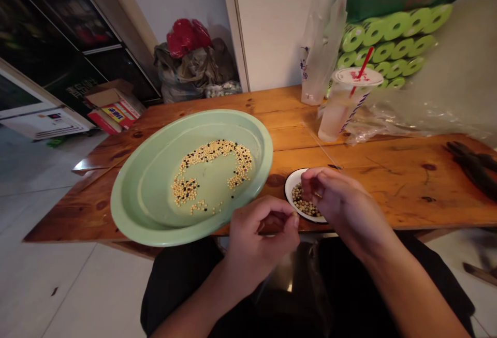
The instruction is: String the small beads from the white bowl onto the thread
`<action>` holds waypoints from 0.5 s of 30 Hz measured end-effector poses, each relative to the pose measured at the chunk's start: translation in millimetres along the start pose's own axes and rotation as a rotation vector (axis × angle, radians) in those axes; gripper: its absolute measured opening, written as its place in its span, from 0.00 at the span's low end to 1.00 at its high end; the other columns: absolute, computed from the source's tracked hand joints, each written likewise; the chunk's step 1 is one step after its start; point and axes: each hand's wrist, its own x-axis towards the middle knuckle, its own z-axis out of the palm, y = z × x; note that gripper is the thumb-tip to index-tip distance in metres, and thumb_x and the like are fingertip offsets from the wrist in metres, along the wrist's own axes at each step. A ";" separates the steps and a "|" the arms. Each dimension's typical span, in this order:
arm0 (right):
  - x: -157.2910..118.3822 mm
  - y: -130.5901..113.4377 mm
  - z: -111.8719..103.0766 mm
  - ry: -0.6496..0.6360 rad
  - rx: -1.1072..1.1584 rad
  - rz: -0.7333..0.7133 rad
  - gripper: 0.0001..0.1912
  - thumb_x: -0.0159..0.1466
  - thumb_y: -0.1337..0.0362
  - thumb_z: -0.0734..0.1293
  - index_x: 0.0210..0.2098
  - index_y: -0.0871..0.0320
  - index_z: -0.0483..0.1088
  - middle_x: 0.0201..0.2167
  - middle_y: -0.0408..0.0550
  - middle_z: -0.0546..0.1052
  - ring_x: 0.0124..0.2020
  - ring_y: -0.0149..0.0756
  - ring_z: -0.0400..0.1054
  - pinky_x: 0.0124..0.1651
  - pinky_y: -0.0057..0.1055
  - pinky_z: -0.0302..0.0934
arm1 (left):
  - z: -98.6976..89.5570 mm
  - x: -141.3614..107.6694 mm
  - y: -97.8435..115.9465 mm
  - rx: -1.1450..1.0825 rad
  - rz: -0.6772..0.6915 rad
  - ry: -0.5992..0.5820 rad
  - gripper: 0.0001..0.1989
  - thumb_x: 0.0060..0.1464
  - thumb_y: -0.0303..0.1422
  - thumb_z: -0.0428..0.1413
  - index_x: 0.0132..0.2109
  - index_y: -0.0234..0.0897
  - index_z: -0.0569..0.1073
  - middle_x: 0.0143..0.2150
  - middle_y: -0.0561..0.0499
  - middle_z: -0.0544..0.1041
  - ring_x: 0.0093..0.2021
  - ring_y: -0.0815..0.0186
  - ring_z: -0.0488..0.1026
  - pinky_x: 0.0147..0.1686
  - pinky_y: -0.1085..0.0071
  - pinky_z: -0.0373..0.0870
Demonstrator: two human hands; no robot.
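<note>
A wide green basin stands on the wooden table, with pale and black beans spread in a curved band on its bottom. My left hand is beside the basin's near right rim, thumb and forefinger pinched on a small pale bean. Right of it, a small white dish with a dark rim holds mottled beans. Over this dish hangs my right hand, its fingers curled toward the thumb; whatever lies between them is too small to make out.
Behind the dish stands a lidded cup with a red straw, near a clear plastic bag. Dark-handled pliers lie at the table's right end. Green rolls are stacked at the back. A cardboard box is beyond the left edge.
</note>
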 end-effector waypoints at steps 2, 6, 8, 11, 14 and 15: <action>1.9 2.1 -2.7 -0.018 -0.045 -0.032 0.05 0.56 0.65 0.70 0.27 0.58 0.80 0.32 0.47 0.76 0.38 0.35 0.68 0.42 0.29 0.61 | -0.1 -0.1 -0.3 -0.019 -0.029 -0.001 0.02 0.50 0.24 0.58 0.31 0.33 0.74 0.26 0.52 0.76 0.24 0.72 0.74 0.24 0.79 0.74; 6.8 3.3 -9.4 -0.039 -0.199 -0.124 0.07 0.58 0.63 0.69 0.29 0.55 0.81 0.44 0.46 0.77 0.48 0.40 0.68 0.51 0.33 0.58 | 0.2 0.0 1.0 -0.102 -0.113 -0.004 0.01 0.52 0.26 0.59 0.32 0.33 0.74 0.26 0.52 0.77 0.23 0.73 0.73 0.24 0.80 0.73; 6.9 3.0 -11.2 -0.038 -0.317 -0.185 0.08 0.61 0.62 0.68 0.31 0.53 0.81 0.45 0.45 0.77 0.48 0.39 0.69 0.51 0.34 0.58 | 0.5 0.7 2.1 -0.189 -0.172 0.013 0.02 0.53 0.28 0.60 0.34 0.33 0.75 0.27 0.52 0.77 0.24 0.73 0.74 0.25 0.80 0.75; 0.3 3.2 -8.3 -0.064 -0.490 -0.297 0.10 0.65 0.62 0.65 0.42 0.53 0.78 0.31 0.43 0.78 0.37 0.35 0.71 0.44 0.33 0.62 | 0.0 3.1 3.3 -0.341 -0.228 0.029 0.04 0.55 0.29 0.60 0.36 0.33 0.75 0.28 0.52 0.78 0.26 0.72 0.76 0.26 0.79 0.77; -13.1 4.8 0.4 -0.135 -0.508 -0.366 0.14 0.68 0.65 0.62 0.53 0.52 0.69 0.23 0.37 0.72 0.27 0.31 0.67 0.35 0.29 0.63 | -2.1 6.0 4.2 -0.447 -0.247 0.005 0.05 0.56 0.30 0.60 0.36 0.32 0.75 0.28 0.51 0.78 0.27 0.72 0.76 0.25 0.79 0.77; -18.0 5.3 3.6 -0.166 -0.479 -0.360 0.12 0.69 0.65 0.62 0.52 0.51 0.67 0.22 0.36 0.71 0.26 0.31 0.67 0.32 0.28 0.63 | -3.0 6.7 4.6 -0.464 -0.252 -0.005 0.05 0.56 0.30 0.60 0.36 0.32 0.75 0.28 0.51 0.78 0.26 0.72 0.76 0.25 0.79 0.76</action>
